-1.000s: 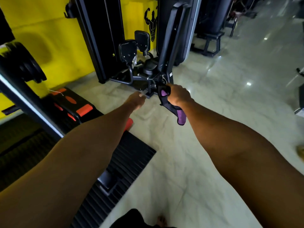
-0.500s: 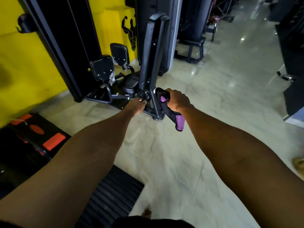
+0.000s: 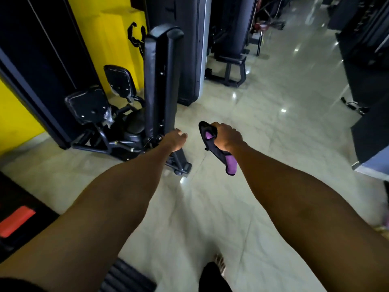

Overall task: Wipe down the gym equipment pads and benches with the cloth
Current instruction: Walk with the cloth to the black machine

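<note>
Cloth (image 3: 219, 151) in rt hand (image 3: 228, 137), upright back pad (image 3: 162, 81) just ahead.

The tall upright black back pad (image 3: 150, 81) wears smooth vinyl-like upholstery with a dull sheen along its edges. Just left of it, the nearer square black pad (image 3: 87, 104) and the farther square black pad (image 3: 120, 81) show hard, faintly glossy backs dotted with bright fasteners. At its foot, the black tubular frame (image 3: 101, 133) looks like satin-painted metal. Right of it, the pale marble-look tiled floor (image 3: 263, 127) is polished and throws back lights. The black and purple cloth (image 3: 219, 152), right of its foot, is soft, matt fabric. Behind it, the yellow wall (image 3: 113, 39) is flat matt paint.
</note>
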Available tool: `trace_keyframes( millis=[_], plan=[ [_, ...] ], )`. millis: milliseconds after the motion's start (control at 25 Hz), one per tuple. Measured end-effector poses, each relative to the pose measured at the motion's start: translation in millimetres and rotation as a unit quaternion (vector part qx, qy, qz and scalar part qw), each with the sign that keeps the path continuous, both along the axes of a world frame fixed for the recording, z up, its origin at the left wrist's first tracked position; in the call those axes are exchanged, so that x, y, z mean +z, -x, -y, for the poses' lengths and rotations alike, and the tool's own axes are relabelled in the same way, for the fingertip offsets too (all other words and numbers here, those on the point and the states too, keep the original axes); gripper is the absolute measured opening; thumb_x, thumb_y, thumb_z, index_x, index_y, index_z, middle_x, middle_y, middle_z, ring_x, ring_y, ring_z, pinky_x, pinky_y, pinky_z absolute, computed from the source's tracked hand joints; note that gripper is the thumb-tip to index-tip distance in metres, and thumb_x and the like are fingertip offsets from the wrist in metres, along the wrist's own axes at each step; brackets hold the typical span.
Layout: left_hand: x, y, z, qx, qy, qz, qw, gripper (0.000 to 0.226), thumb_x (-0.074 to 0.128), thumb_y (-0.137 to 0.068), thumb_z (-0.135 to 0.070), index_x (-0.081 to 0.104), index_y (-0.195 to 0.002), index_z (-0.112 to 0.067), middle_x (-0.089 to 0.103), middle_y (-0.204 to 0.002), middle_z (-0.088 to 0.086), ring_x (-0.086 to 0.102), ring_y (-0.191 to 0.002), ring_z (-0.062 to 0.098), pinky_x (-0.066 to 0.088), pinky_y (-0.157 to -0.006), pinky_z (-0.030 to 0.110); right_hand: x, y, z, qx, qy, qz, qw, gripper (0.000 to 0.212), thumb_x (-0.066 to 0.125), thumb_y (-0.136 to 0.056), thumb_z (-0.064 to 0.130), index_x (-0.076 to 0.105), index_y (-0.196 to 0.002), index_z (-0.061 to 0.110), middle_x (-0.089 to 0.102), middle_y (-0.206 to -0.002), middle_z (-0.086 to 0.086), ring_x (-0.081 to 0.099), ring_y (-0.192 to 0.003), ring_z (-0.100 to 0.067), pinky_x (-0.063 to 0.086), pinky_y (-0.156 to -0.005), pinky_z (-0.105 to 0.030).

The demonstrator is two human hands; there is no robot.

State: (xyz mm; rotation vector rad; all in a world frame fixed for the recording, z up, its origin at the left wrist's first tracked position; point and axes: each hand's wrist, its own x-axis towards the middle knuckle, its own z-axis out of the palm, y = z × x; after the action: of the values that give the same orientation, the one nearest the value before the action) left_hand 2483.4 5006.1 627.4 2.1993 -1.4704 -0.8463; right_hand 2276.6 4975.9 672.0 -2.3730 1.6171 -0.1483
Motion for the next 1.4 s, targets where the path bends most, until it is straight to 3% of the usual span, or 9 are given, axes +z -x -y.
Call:
trace_keyframes(
  millis=[320,640,960,1080,1240,1400],
  plan=[
    [5,39,191,0.024,-0.006,0.025,0.999,0.054,0.044,-0.106,-0.042,0.045,-0.148,-0.009,0.046,-0.153,0.017,0.046,-0.138,0.036,0.041,-0.110,0.041,4,40,199,0.027,-0.010,-0.002,1.000,0.038,0.056,-0.098,0.029,0.053,-0.135,0.023,0.062,-0.125,-0.010,0.062,-0.113,-0.037,0.042,-0.079,-0.035],
    [-16,32,412,0.050,0.000,0.013,0.999,0.053,0.044,-0.107,-0.039,0.043,-0.149,-0.007,0.046,-0.153,0.016,0.044,-0.140,0.033,0.037,-0.108,0.035,-22,33,419,0.037,-0.008,-0.005,0.999,0.036,0.056,-0.097,0.028,0.054,-0.132,0.023,0.062,-0.122,-0.010,0.062,-0.111,-0.038,0.044,-0.082,-0.037],
    [-8,-25,597,0.091,-0.016,-0.013,0.996,0.049,0.046,-0.104,-0.039,0.055,-0.142,-0.011,0.054,-0.146,0.014,0.056,-0.126,0.034,0.046,-0.101,0.035,3,-26,622,0.088,-0.014,0.004,0.996,0.040,0.055,-0.097,0.024,0.052,-0.137,0.025,0.061,-0.125,-0.012,0.062,-0.112,-0.039,0.043,-0.081,-0.038],
    [-14,-50,656,0.131,-0.018,-0.024,0.991,0.046,0.043,-0.106,-0.031,0.052,-0.146,-0.010,0.051,-0.149,0.012,0.052,-0.132,0.033,0.043,-0.105,0.035,-4,-56,696,0.116,-0.015,0.002,0.993,0.045,0.055,-0.097,0.024,0.050,-0.141,0.027,0.060,-0.129,-0.011,0.061,-0.115,-0.039,0.046,-0.086,-0.040],
    [-32,-73,717,0.191,-0.012,-0.007,0.981,0.049,0.043,-0.107,-0.040,0.052,-0.144,-0.009,0.049,-0.151,0.013,0.050,-0.132,0.033,0.041,-0.097,0.032,-26,-98,785,0.172,-0.026,0.001,0.985,0.045,0.057,-0.097,0.027,0.049,-0.141,0.028,0.061,-0.131,-0.011,0.061,-0.116,-0.040,0.049,-0.091,-0.043],
    [-36,-95,761,0.272,-0.030,-0.009,0.962,0.049,0.045,-0.107,-0.037,0.045,-0.147,-0.010,0.045,-0.154,0.015,0.046,-0.137,0.035,0.039,-0.105,0.034,-34,-147,864,0.263,-0.047,-0.024,0.963,0.048,0.059,-0.096,0.026,0.049,-0.143,0.027,0.059,-0.135,-0.012,0.060,-0.121,-0.040,0.050,-0.097,-0.046]
  ],
)
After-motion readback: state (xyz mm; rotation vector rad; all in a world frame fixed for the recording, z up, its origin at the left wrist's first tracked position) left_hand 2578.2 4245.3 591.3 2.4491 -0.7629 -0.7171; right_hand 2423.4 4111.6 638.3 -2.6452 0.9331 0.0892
